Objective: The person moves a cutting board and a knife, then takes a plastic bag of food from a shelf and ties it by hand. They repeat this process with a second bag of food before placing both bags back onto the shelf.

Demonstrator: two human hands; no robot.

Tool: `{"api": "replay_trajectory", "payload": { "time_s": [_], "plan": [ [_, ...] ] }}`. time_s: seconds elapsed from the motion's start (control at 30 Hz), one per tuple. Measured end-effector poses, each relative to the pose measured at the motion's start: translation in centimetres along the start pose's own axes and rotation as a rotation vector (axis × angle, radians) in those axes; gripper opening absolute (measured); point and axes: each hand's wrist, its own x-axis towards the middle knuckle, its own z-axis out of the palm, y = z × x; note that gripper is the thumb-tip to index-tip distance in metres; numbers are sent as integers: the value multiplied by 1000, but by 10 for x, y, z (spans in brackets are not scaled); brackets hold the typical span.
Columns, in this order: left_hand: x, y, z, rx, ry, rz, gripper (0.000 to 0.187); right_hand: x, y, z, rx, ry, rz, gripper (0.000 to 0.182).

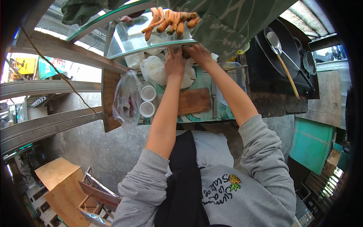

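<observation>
My left hand (pixel 174 65) reaches forward beside a white plastic bag (pixel 154 69), its fingers bent at the edge of the glass shelf (pixel 124 52). Close to it, my right hand (pixel 199 55) comes in from the right, fingers curled towards the left hand. Between the two sets of fingertips is something small and dark that I cannot make out, partly hidden by the shelf edge. More pale bagged goods (pixel 188 78) lie under my wrists. Nearer me are a wooden chopping board (pixel 194 101) and a knife (pixel 214 102) lying to its right.
Several carrots (pixel 172 22) lie on the glass shelf above my hands. Two white tubs (pixel 147 109) and a clear plastic bag (pixel 127 98) stand at the left. A plastic container (pixel 237 81) is at the right, before a black wok (pixel 270 49) with a ladle (pixel 278 47). Green patterned cloth (pixel 230 28) hangs overhead.
</observation>
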Motion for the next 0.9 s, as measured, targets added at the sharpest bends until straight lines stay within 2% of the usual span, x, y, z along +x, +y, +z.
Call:
{"api": "replay_trajectory", "payload": {
  "time_s": [0.1, 0.2, 0.33, 0.4, 0.53, 0.6, 0.7, 0.77, 0.83, 0.9],
  "plan": [
    [3, -5, 0, -35, -8, -1, 50, -4, 10, -4, 168, -117, 17, 42],
    [6, -5, -1, -67, -53, -6, 52, -15, 0, -32, -56, -25, -43, 42],
    [1, -2, -2, -101, -4, 9, 52, -8, -9, -21, -105, 39, -100, 41],
    [-1, -1, -3, -86, 10, 18, 51, -3, -14, -8, -311, 71, -120, 40],
    [-9, -3, 8, -151, 53, 25, 53, 2, -1, -6, -173, 71, -159, 38],
    [-7, -1, 9, -179, 66, 20, 52, 3, 7, -19, 66, -15, -120, 40],
    [-11, 3, 5, -196, -4, -40, 52, -4, 14, -37, 55, -56, -156, 41],
    [-13, 5, 6, -143, 96, 1, 49, -7, 9, -45, -6, -96, -139, 41],
    [-14, 6, 6, -166, 111, -16, 49, -5, 6, -39, -67, -131, -126, 41],
    [-15, 6, 10, -195, 120, -29, 49, -3, -1, -32, -54, -3, -120, 41]
  ]
}}
